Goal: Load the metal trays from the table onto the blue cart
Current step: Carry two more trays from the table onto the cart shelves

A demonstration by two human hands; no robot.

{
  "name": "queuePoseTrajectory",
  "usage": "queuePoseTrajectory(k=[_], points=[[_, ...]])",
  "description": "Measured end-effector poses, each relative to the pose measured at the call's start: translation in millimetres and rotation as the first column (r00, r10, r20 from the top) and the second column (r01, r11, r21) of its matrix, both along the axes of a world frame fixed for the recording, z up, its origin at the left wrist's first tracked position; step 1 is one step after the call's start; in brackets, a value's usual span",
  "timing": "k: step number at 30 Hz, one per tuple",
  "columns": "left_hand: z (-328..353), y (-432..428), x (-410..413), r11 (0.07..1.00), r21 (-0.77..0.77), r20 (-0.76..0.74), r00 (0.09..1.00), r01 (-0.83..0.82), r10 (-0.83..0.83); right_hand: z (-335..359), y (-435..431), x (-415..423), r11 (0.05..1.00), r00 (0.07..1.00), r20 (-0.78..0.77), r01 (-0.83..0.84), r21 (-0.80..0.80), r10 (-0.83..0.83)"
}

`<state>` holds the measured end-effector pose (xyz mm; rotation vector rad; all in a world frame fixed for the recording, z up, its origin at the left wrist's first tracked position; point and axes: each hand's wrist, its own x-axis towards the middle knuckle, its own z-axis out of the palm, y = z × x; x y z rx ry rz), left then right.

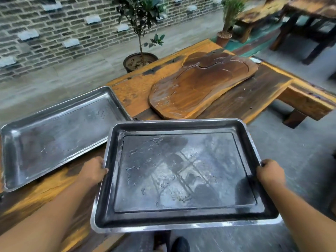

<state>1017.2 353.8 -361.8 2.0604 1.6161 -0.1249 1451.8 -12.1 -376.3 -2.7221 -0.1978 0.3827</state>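
I hold a rectangular metal tray (181, 175) level in front of me, above the table's near edge and the floor. My left hand (93, 170) grips its left rim and my right hand (271, 172) grips its right rim. A second metal tray (54, 135) lies on the wooden table (134, 88) to the left, its near corner partly under the held tray. The blue cart is not in view.
A carved wooden slab (200, 84) lies on the table beyond the trays. A potted plant (140, 60) stands behind the table by the brick wall. A wooden bench (307, 100) runs at the right, with grey floor (291, 142) between it and me.
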Motion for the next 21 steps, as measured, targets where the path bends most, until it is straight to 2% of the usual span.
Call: queuePoseTrajectory(k=[5,11,16,21], points=[[25.2,-6.0,66.3,0.974,0.057,0.035,0.974,0.22,-0.223,19.3,-79.5,-12.2,0.977,0.974,0.085,0.208,0.041,-0.211],[28.6,-12.0,165.9,0.897,0.043,0.101,0.892,0.439,-0.441,47.1,-165.0,-55.4,0.907,0.904,0.096,0.408,0.1,-0.417],[30.6,-28.2,242.0,0.774,0.068,0.107,0.767,0.63,-0.633,50.3,-218.7,-129.5,0.766,0.758,0.12,0.64,0.055,-0.641],[32.6,-59.2,303.3,0.587,0.137,0.158,0.567,0.798,-0.808,41.7,-257.5,-210.1,0.575,0.565,0.13,0.817,0.05,-0.815]])
